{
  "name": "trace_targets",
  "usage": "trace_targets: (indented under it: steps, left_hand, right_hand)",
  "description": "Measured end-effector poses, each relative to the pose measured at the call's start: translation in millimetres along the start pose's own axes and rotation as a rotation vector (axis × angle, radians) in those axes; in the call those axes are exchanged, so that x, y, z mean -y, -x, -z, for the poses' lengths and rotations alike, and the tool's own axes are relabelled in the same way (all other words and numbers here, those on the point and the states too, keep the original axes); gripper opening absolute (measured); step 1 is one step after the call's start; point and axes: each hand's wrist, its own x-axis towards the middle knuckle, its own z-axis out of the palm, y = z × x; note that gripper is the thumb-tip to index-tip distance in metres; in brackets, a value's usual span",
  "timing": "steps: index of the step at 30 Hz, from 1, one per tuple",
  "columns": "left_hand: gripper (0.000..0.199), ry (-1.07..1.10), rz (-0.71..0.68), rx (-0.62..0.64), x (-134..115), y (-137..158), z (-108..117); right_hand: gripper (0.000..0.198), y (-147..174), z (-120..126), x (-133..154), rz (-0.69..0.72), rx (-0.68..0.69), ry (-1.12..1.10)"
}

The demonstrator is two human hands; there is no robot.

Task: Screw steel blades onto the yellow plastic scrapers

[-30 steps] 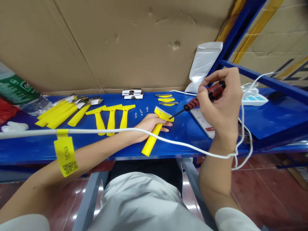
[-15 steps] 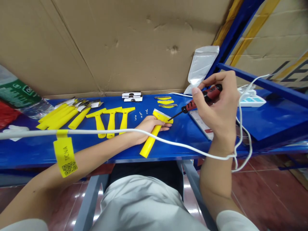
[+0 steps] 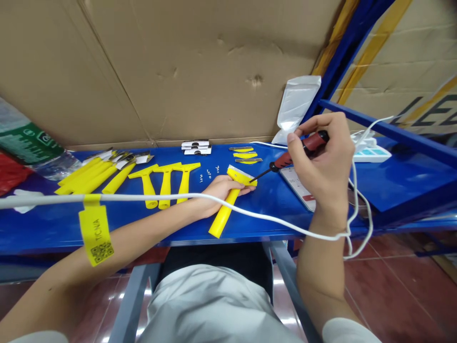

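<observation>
My left hand (image 3: 217,195) is closed around the head of a yellow scraper (image 3: 222,218), whose handle slants down toward the shelf's front edge. A thin blade runs along the scraper's top. In my right hand (image 3: 323,166) is a red and black screwdriver (image 3: 300,151), with its shaft pointing down to the left. The screwdriver's tip meets the right part of the scraper head; the screw there is too small to make out. Behind the scraper lie several yellow strips with blades (image 3: 245,155). To the left, three yellow scraper handles (image 3: 165,186) stand in a row.
Finished-looking yellow scrapers (image 3: 94,174) are piled at left near a plastic bottle (image 3: 30,138). Small white packs (image 3: 196,147) sit by the cardboard. A phone (image 3: 298,188) lies under my right hand. A white cable (image 3: 271,218) with a yellow tag (image 3: 95,236) crosses before my arms.
The view has shifted slightly. Both hands keep their grips, and the screwdriver stays at the scraper head; its handle looks slightly turned and my right hand sits a little lower in view.
</observation>
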Motion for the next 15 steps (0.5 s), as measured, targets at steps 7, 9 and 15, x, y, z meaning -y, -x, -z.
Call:
trace_targets:
  steps: [7,9,15]
  left_hand:
    - [0.019,-0.012,0.003,-0.011,-0.1,-0.4,0.0]
    - [0.017,-0.025,0.002,-0.012,-0.7,0.4,0.2]
    - [0.016,-0.065,-0.011,-0.03,-2.4,4.2,-1.0]
  right_hand:
    - [0.013,0.3,0.9,-0.5,0.011,-0.038,0.009]
    - [0.012,0.5,0.8,-0.2,0.018,-0.028,0.013]
    - [0.015,0.7,0.1,2.3,0.025,-0.062,-0.018]
